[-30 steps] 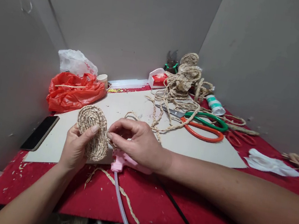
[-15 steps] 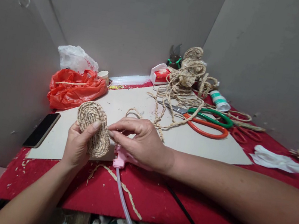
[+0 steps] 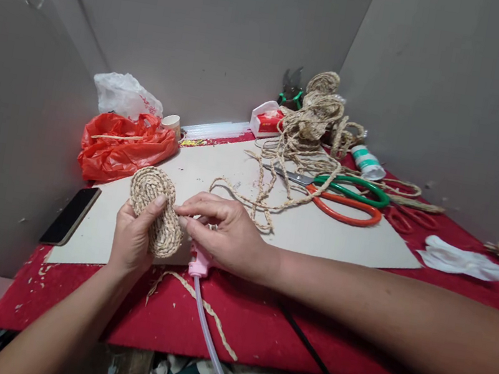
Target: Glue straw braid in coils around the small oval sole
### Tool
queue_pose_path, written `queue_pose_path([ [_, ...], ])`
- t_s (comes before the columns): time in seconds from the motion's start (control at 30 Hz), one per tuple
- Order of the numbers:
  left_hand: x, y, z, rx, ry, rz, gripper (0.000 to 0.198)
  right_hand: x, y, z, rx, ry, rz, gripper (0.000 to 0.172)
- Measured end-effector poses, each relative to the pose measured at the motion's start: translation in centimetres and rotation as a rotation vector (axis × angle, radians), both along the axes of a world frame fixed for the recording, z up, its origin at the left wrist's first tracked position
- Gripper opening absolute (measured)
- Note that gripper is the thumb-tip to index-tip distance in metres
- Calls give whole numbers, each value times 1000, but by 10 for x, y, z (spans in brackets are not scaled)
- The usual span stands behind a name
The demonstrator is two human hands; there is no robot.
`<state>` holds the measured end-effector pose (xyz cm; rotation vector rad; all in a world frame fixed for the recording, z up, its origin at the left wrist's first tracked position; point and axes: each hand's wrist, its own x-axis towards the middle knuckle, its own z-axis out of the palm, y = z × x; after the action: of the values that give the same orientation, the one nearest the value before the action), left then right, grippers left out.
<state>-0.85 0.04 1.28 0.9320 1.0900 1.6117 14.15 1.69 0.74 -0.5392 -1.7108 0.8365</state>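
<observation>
My left hand (image 3: 136, 233) grips a flat oval coil of braided straw rope (image 3: 160, 214), thumb across its face and fingers behind. At the coil's right edge, my right hand (image 3: 223, 230) has thumb and forefinger pinched together; whatever is between the tips is too small to make out. Beneath the right hand lies a pink glue gun (image 3: 199, 262), mostly hidden, with a long clear glue stick (image 3: 210, 332) sticking out toward me. A loose length of braided rope (image 3: 206, 308) rests on the red cloth under the hands.
Large scissors (image 3: 346, 199) with green and orange handles lie by a heap of braided rope (image 3: 317, 119). A phone (image 3: 70, 215) and red plastic bag (image 3: 125, 151) are left, clear glue sticks (image 3: 215, 131) and a tissue pack (image 3: 267, 121) behind, white cloth (image 3: 465, 262) right.
The right fingertips have shifted slightly left along the coil's edge, and the right hand now covers more of the glue gun. My left hand keeps its grip on the coil.
</observation>
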Motion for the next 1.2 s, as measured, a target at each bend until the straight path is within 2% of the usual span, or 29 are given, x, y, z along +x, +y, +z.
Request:
queue_pose_path([
  [0.13,-1,0,2,-5,-15,-2,26,4,-2,4,-24,-42,14,19],
  [0.33,-3,-2,6,-11,-28,-11,28,5,-6,6,-191,9,-28,25],
  [0.47,-2,-2,5,-2,-12,-1,29,4,-5,5,-60,-52,-50,23],
  [0.7,1,-1,0,22,-7,9,28,5,-1,-2,197,-110,-35,30],
  [1.0,3,5,-6,10,-19,24,29,-1,3,-6,160,-148,-6,35],
  [1.13,-1,8,-5,-29,-84,-25,29,3,5,2,112,-230,6,33],
  [1.2,-4,9,-2,-30,-121,-26,28,6,4,8,28,-221,9,31],
])
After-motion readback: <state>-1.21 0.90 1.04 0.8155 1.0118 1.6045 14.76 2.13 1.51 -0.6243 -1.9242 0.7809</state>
